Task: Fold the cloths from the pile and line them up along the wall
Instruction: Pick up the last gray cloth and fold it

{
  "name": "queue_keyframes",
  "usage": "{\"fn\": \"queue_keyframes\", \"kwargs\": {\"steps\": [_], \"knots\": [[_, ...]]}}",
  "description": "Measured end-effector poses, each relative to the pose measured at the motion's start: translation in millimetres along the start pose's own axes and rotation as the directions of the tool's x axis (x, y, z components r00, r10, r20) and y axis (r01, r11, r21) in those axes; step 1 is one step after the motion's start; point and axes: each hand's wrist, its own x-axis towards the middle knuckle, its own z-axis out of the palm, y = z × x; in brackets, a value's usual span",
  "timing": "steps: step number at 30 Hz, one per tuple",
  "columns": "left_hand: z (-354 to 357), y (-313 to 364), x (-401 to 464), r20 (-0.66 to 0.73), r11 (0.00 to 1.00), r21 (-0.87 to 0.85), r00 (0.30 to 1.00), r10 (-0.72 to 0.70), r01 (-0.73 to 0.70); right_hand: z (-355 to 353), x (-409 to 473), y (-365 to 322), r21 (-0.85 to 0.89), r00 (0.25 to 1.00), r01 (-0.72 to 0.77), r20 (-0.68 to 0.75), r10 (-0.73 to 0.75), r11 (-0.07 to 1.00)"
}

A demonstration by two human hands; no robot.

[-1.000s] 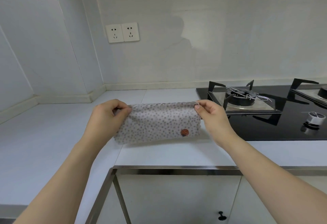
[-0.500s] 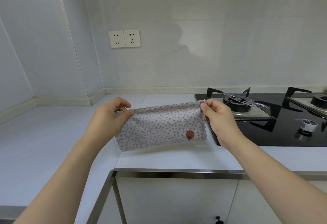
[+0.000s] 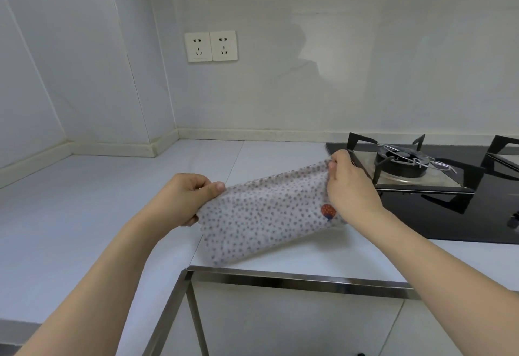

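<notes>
The cloth [image 3: 269,212] now hangs on a slant: half a second ago its top edge ran nearly level between the two hands, and now its right end sits higher, up by the hob, while its left end has dropped toward the middle of the frame. The red spot on it has shifted up against the right wrist.

The left hand [image 3: 185,201], at centre frame, pinches the cloth's left corner — thumb on top, pressed flat, the other fingers curled under and round the fabric. The right hand [image 3: 348,184], centre right, pinches the upper right corner between thumb and fingertips, its fingers curled tight on the edge.

The cloth is pale with small grey dots, folded to a long band, and held in the air above the worktop [image 3: 84,215]; its lower edge hangs near the worktop's front rim, though I cannot tell whether it touches the surface.

Outward from there, the steel edge strip [image 3: 295,278] of the worktop runs across the lower frame, just below the cloth. To the right, the black gas hob [image 3: 449,209] lies just beyond the right hand, its pan support [image 3: 401,162] close to the knuckles. Behind the cloth, bare white surface stretches back to the wall [image 3: 337,74] and away to the left corner. Two sockets [image 3: 210,46] sit on the wall at upper centre.
</notes>
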Motion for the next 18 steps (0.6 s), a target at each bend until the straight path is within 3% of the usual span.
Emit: {"fn": "queue_keyframes", "kwargs": {"steps": [3, 7, 9, 11, 14, 18], "knots": [[5, -13, 9, -0.055, 0.99, 0.138, 0.998, -0.003, 0.011, 22, 11, 1, -0.185, 0.994, 0.029, 0.113, -0.008, 0.982], [22, -35, 18, -0.203, 0.951, 0.31, 0.978, 0.048, 0.018, 56, 26, 3, -0.301, 0.974, 0.081, 0.226, -0.011, 0.95], [29, -41, 22, -0.236, 0.937, 0.347, 0.971, 0.051, 0.035, 68, 32, 5, -0.386, 0.975, 0.115, 0.219, -0.03, 0.915], [34, -44, 24, -0.254, 0.867, 0.495, 0.963, 0.086, 0.053, 74, 32, 5, -0.453, 0.976, 0.191, 0.184, -0.119, 0.871], [39, -39, 25, -0.244, 0.838, 0.546, 0.959, 0.143, 0.014, 80, 24, 2, -0.282, 0.904, 0.394, 0.291, -0.313, 0.875], [57, -17, 14, -0.14, 0.942, 0.323, 0.98, 0.143, -0.092, 87, 10, 5, -0.1, 0.784, 0.332, 0.583, -0.215, 0.938]]}}
